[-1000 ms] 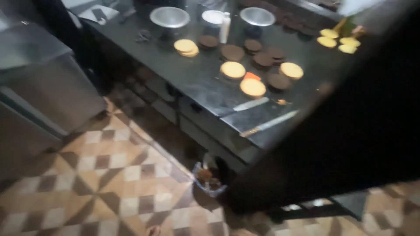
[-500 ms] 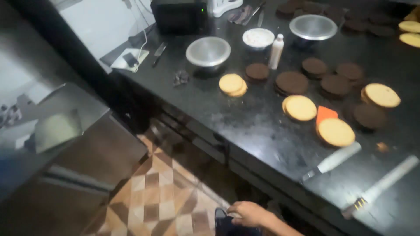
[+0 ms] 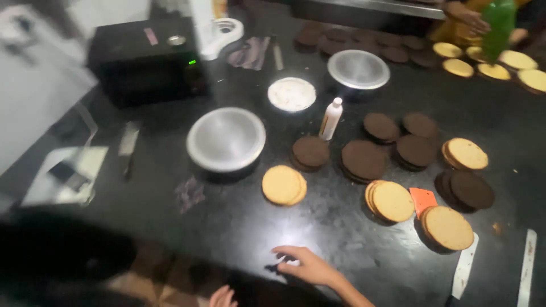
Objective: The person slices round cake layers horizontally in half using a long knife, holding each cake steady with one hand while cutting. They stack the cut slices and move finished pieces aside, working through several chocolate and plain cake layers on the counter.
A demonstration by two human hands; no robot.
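Resting flat on the dark counter point(image 3: 239, 227) near its front edge, the right hand point(image 3: 307, 264) spreads empty fingers beside a pale cake round point(image 3: 282, 185), while the left hand point(image 3: 223, 297), barely in view below, shows too little to tell its fingers.

**Count on the black counter**

Two overturned round metal bowls: near left point(image 3: 226, 139), far centre point(image 3: 358, 69). One white round dish point(image 3: 292, 94). One small white squeeze bottle point(image 3: 331, 118). One orange plastic scraper point(image 3: 423, 199). Two long knives at the near right: point(image 3: 463, 267) and point(image 3: 526, 267). One black microwave oven point(image 3: 149, 68).
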